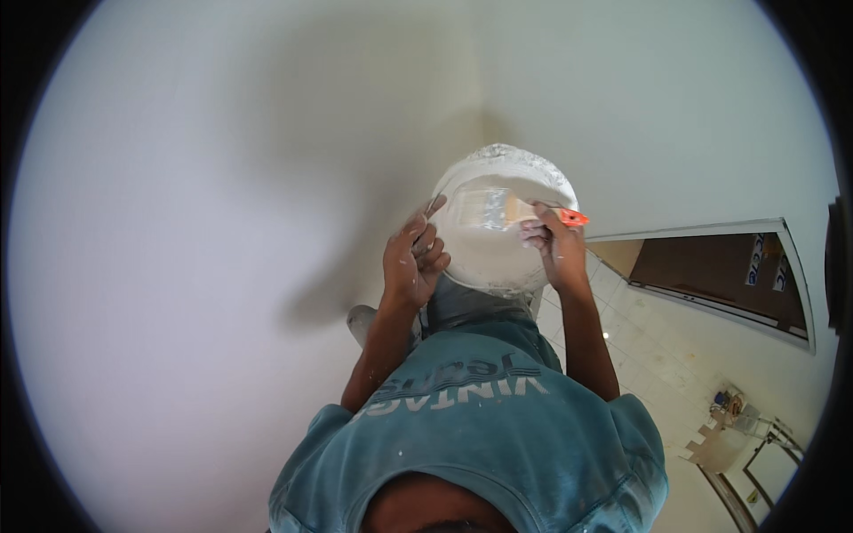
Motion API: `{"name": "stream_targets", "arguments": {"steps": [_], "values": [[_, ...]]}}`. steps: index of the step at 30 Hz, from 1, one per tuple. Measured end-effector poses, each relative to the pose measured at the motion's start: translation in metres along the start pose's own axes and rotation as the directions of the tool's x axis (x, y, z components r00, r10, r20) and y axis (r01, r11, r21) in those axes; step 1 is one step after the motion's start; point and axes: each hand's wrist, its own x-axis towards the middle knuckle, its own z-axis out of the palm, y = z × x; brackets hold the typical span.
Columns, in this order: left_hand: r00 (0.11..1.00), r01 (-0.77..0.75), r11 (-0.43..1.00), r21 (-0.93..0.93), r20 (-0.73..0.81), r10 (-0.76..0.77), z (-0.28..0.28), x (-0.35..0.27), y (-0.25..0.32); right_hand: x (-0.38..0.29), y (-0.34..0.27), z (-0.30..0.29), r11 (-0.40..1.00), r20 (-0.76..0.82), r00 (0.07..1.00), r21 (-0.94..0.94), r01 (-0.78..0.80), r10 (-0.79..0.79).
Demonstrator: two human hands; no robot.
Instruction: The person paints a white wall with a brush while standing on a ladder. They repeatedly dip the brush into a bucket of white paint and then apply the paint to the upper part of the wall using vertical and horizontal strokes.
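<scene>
A flat paintbrush with white-coated bristles, a metal ferrule and an orange-tipped handle lies level over a bucket of white paint. My right hand grips its handle near the bucket's right side. Dried white material crusts the bucket's rim. At the left edge of the bucket, my left hand has curled fingers with the index finger raised, and holds a thin wire-like piece that looks like the bucket's handle. White specks mark both hands.
Pale walls meet in a corner ahead. To the right is a framed opening with a dark panel. Light floor tiles lie below, with a cluster of items and a metal frame at the lower right.
</scene>
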Motion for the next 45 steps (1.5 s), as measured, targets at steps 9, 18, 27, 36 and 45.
{"name": "stream_targets", "arguments": {"steps": [9,18,27,36,45], "values": [[1.000,-0.007,0.997,-0.073,-0.019,0.006,-0.014,-0.004,0.027,0.097,-0.060,-0.025,0.679,0.138,0.893,0.702,0.217,-0.428],[0.979,-0.061,0.998,0.028,-0.193,0.065,-0.011,-0.009,0.045,0.267,-0.144,0.098,0.760,0.060,0.771,0.234,0.606,-0.634],[0.939,-0.158,0.985,0.062,-0.298,0.170,-0.017,-0.021,0.034,0.364,-0.173,0.129,0.470,0.165,0.525,-0.281,0.836,-0.835],[0.946,-0.160,0.982,0.096,-0.270,0.180,-0.022,-0.007,0.036,0.450,-0.004,0.030,0.649,-0.076,0.681,-0.395,0.650,-0.728],[0.952,-0.153,0.985,0.075,-0.257,0.167,-0.028,-0.013,0.036,0.377,-0.212,0.152,0.441,0.110,0.482,-0.266,0.857,-0.869]]}}
